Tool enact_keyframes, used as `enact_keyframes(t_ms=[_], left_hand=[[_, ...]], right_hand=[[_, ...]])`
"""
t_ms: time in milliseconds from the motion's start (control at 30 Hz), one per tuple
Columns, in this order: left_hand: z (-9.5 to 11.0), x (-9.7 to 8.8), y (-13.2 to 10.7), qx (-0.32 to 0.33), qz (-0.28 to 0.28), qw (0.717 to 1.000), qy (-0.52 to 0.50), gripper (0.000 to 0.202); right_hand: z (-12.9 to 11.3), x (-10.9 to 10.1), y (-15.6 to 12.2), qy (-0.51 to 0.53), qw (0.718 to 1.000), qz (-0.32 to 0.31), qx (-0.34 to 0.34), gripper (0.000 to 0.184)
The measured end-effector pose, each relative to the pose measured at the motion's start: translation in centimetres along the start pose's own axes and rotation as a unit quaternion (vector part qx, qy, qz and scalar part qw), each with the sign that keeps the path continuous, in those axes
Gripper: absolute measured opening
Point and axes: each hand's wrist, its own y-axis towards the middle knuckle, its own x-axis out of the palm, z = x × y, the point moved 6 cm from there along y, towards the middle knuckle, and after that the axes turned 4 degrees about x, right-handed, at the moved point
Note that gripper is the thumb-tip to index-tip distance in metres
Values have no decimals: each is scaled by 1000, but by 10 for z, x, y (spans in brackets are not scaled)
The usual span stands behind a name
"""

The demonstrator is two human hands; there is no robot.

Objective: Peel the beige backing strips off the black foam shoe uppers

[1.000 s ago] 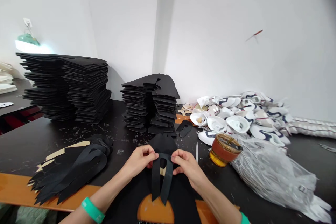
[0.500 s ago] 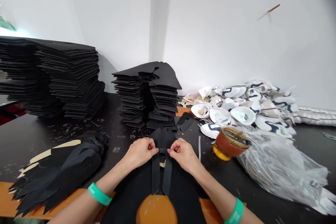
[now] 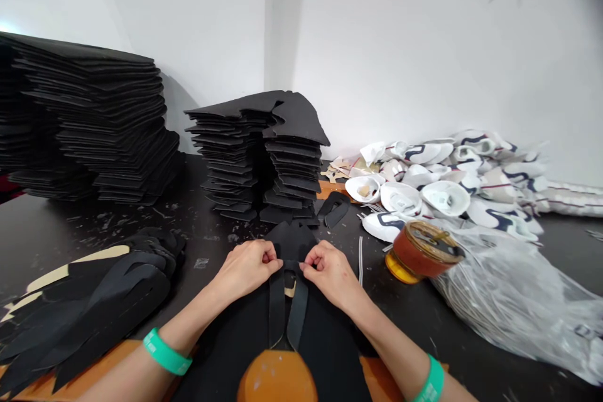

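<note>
A black cut shoe-upper piece [image 3: 285, 311] with two long legs lies on a black sheet in front of me, over an orange round form [image 3: 277, 380]. My left hand [image 3: 247, 267] pinches the piece's top left corner with curled fingers. My right hand [image 3: 330, 270] pinches its top right corner the same way. Both wrists wear green bands. The two hands sit close together, a small gap between them.
Tall stacks of black cut pieces stand at the far left [image 3: 89, 125] and centre [image 3: 259, 157]. A fan of black pieces [image 3: 89, 301] lies near left. White shoe uppers [image 3: 447, 182] pile at the right, beside an orange tin [image 3: 421, 254] and a plastic bag [image 3: 513, 301].
Both hands have closed tighter on the piece's top corners and moved slightly away from me. The view has dropped lower and nearer to the table.
</note>
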Motion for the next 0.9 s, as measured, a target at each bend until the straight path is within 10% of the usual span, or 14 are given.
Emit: enact_keyframes(t_ms=[900], left_hand=[[5,3,3,0,10,997,73,13]], right_hand=[[-5,-1,-2,-110,993,25,-30,23]])
